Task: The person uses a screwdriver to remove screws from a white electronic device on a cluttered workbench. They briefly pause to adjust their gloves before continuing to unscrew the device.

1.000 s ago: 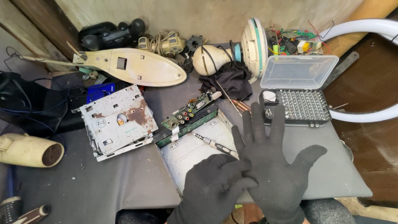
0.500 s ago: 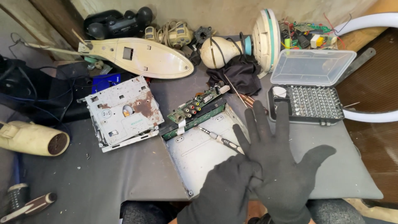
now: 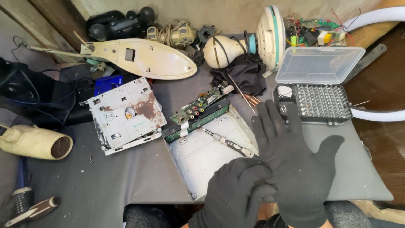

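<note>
Both hands wear black gloves. My right hand (image 3: 295,164) is spread flat with fingers apart above the grey mat, holding nothing. My left hand (image 3: 234,194) is curled against the right hand's cuff at the wrist, gripping the glove fabric. Just left of the right fingers, a small screwdriver (image 3: 225,142) lies on a white metal chassis tray (image 3: 198,160). A green circuit board (image 3: 200,109) with coloured jacks rests along the tray's far edge. A rusty metal drive unit (image 3: 126,114) sits further left.
An open bit-set case (image 3: 320,101) with clear lid stands at right. A cream hair dryer (image 3: 33,143) lies at left, another screwdriver (image 3: 31,210) at bottom left. Cream plastic shells, a fan part (image 3: 270,33), black cloth, wires and black devices crowd the back.
The view has shifted so the hands sit lower right. My left hand has slid lower onto the right glove's wrist. The objects on the mat lie as before.
</note>
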